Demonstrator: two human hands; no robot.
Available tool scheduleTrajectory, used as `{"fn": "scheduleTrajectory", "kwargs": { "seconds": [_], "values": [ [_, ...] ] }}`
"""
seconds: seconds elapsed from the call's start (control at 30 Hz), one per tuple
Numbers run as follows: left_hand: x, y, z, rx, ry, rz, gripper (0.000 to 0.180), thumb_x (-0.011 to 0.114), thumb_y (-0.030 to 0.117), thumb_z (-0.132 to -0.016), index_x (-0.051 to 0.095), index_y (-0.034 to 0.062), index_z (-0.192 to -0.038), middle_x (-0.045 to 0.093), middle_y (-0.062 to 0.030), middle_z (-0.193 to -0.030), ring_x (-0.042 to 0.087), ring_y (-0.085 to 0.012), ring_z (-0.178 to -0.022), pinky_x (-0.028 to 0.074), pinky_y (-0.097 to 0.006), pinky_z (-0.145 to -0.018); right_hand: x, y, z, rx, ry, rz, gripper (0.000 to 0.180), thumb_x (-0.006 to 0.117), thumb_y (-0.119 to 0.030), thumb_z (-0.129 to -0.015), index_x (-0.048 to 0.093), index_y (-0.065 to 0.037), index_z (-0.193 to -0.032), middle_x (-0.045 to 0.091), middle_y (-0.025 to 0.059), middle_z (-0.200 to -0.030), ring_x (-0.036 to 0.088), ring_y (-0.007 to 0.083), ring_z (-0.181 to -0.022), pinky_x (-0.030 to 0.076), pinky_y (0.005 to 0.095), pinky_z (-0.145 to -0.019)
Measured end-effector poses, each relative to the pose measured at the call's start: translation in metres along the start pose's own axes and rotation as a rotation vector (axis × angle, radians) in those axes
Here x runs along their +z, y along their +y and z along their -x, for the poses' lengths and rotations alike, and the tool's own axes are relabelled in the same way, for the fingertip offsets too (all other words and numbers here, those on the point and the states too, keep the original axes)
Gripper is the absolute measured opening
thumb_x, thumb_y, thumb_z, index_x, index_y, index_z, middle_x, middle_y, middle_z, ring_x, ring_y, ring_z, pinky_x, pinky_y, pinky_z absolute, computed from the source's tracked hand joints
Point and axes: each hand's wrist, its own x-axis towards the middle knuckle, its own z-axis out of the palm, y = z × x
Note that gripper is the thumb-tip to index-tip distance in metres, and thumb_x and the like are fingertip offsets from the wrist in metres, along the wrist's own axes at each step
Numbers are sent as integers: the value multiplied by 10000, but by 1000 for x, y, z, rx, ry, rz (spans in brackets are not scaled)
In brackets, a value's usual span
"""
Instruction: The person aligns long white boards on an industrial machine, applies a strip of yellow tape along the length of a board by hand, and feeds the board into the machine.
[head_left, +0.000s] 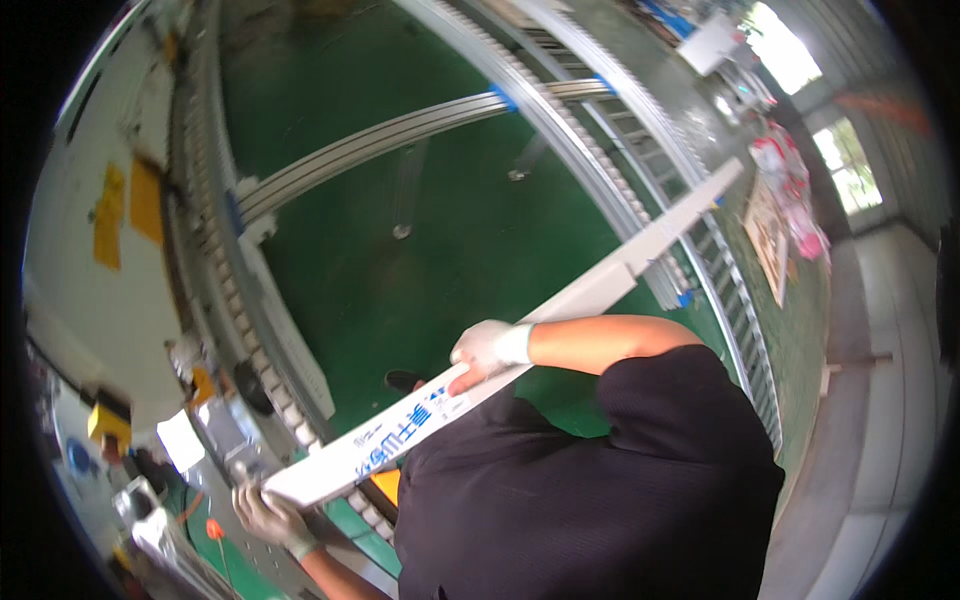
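A long, flat white strip (580, 297) with blue print lies slantwise in front of my body, from near left up to far right. My right hand (487, 352), in a pale glove, grips it around the middle, fingers over its far edge. At its near left end is my left hand (268, 517), also gloved, with the fingers closed about the corner; part of the grip is hidden. Toward the right, a shorter layer of the strip ends in a step, and a narrower length runs on above the roller rails.
A metal roller rail (235, 290) runs along the left, beside a pale machine (105, 270) with yellow labels. A crossbar (390, 130) joins it to the right-hand rails (570, 150) over the green floor (430, 265). Pink-red wrapped material (785, 180) lies far right.
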Motion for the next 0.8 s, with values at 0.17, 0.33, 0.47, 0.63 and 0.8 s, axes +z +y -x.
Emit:
{"fn": "scheduleTrajectory", "kwargs": {
  "seconds": [0.17, 0.33, 0.47, 0.63, 0.8],
  "values": [
    [-5, 4, -4, -1, -43, 33, 360, 547, 271, -967, 699, -37, -1077, 684, -235, -1154, 622, -437, -1177, 475, -553, -1061, 4, 6, 7, -30, 39, 23, 865, 548, -871, -889, 770, -36, -918, 757, 205, -887, 738, 427, -879, 558, 522, -750],
    [5, 6, 2, -8, -64, 23, 374, 530, 270, -990, 709, -32, -1119, 704, -207, -1216, 612, -425, -1248, 462, -541, -1101, 4, 11, 9, -97, 85, -3, 821, 552, -839, -904, 741, -41, -854, 736, 216, -826, 714, 445, -793, 536, 524, -690],
    [10, -8, 13, -26, -76, -69, 409, 517, 278, -1026, 713, -3, -1249, 674, -201, -1383, 548, -424, -1387, 399, -539, -1195, -1, -3, 2, -224, 103, -34, 715, 653, -762, -874, 736, -72, -1044, 752, 204, -917, 731, 425, -879, 554, 505, -736],
    [14, 12, 39, -300, 93, -9, 618, 544, 381, -1068, 503, 47, -1586, 408, -200, -1675, 321, -380, -1586, 226, -510, -1312, 11, -56, -33, -605, 187, 49, 856, 852, -534, -818, 543, -39, -1445, 678, 200, -1315, 691, 421, -1148, 576, 502, -926],
    [12, 43, 74, -404, 39, 21, 795, 542, 295, -1073, 186, -41, -1699, 170, -285, -1775, 142, -445, -1654, 98, -496, -1353, 12, -102, -44, -554, 164, 147, 978, 878, -463, -802, 453, -37, -1573, 616, 211, -1454, 690, 410, -1191, 588, 481, -959]
  ]
}}
